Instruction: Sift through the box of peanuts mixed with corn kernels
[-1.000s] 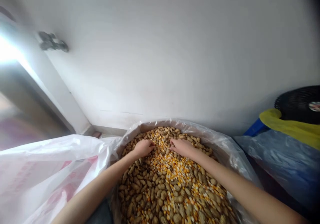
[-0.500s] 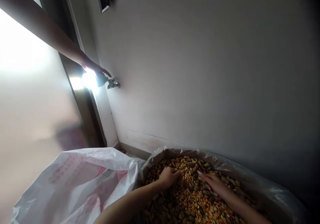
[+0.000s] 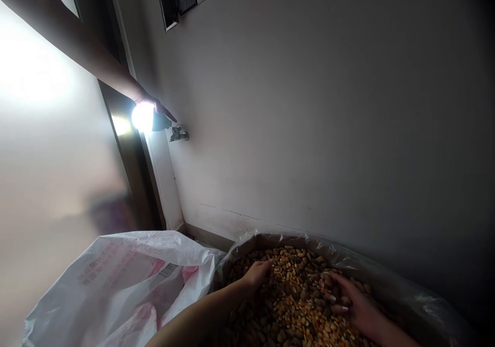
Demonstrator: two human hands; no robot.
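Note:
Unshelled peanuts and loose orange and yellow corn kernels lie mixed in a large container lined with clear plastic. My left hand rests on the left part of the mix, its fingers drawn together and bent down; whatever they hold is hidden. On the right side, my right hand is turned partly up, with its fingers curled around a few peanuts. It sits just over the pile.
A white woven sack with red print lies open to the left. Another person's hand holds a glowing bulb near a metal fixture on the wall. Switches and an open-covered socket are higher up.
My right hand has moved right, turned upward and curled around peanuts. My left hand has drawn slightly back to the left, its fingers closer together. The view has shifted a little.

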